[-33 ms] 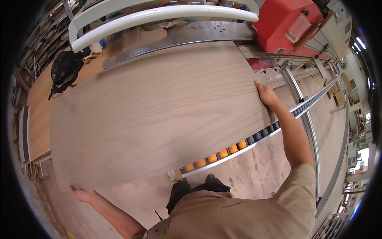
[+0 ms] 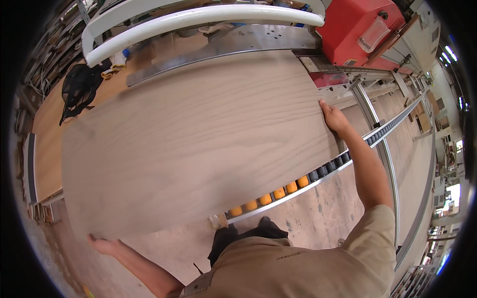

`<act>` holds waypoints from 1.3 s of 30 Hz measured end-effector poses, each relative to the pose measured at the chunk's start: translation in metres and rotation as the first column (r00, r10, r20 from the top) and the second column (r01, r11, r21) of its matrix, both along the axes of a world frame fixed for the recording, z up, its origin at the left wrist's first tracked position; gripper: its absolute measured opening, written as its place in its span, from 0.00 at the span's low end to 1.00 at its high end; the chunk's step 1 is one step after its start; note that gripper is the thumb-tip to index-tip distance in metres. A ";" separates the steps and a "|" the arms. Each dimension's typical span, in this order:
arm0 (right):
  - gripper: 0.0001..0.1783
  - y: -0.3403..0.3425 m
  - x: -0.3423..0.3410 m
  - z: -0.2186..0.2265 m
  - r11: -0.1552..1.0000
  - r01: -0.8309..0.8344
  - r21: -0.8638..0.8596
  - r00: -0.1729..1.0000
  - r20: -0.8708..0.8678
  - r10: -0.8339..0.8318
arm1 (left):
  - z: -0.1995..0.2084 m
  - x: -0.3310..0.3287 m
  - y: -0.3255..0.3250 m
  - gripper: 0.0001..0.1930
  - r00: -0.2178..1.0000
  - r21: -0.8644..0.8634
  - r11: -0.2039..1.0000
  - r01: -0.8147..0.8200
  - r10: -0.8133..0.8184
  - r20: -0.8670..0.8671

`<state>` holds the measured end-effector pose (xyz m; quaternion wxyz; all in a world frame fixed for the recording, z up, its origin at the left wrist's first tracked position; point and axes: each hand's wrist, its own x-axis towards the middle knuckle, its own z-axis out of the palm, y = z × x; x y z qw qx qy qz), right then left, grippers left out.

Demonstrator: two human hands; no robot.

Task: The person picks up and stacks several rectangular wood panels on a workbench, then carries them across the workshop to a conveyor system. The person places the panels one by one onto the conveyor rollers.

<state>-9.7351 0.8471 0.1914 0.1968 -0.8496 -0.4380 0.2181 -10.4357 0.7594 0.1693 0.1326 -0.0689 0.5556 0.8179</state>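
A large flat wood-grain panel (image 2: 198,144), pale greyish brown, stretches across the middle of the view. At its near left corner my left hand (image 2: 103,245) holds the edge, with most of the fingers hidden under the panel. My right hand (image 2: 335,118) grips the right edge, thumb on top and the other fingers out of sight below. The panel's far edge lies along a grey metal fence (image 2: 198,53). Beneath its near right side runs a rail of orange and black rollers (image 2: 278,192).
A curved white guard bar (image 2: 198,20) spans the far side. Beyond the panel's right end stands a red machine housing (image 2: 353,32). A black mesh item (image 2: 79,89) lies on a brown board (image 2: 47,149) at left. A metal frame (image 2: 367,107) extends rightward.
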 end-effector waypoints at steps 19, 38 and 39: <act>0.43 0.014 0.146 -0.002 1.000 -0.005 -0.012 1.000 0.004 0.005 | -0.021 0.118 -0.010 0.17 0.625 -0.406 0.906 0.122 -0.388 -0.677; 0.46 0.023 0.388 -0.007 0.998 -0.058 0.002 0.996 0.068 0.057 | 0.002 0.362 -0.001 0.23 0.442 -0.576 0.764 0.291 -0.641 -0.628; 0.46 0.025 0.410 -0.015 0.996 -0.063 0.055 0.998 -0.005 0.064 | 0.004 0.376 0.000 0.23 0.440 -0.593 0.751 0.290 -0.655 -0.614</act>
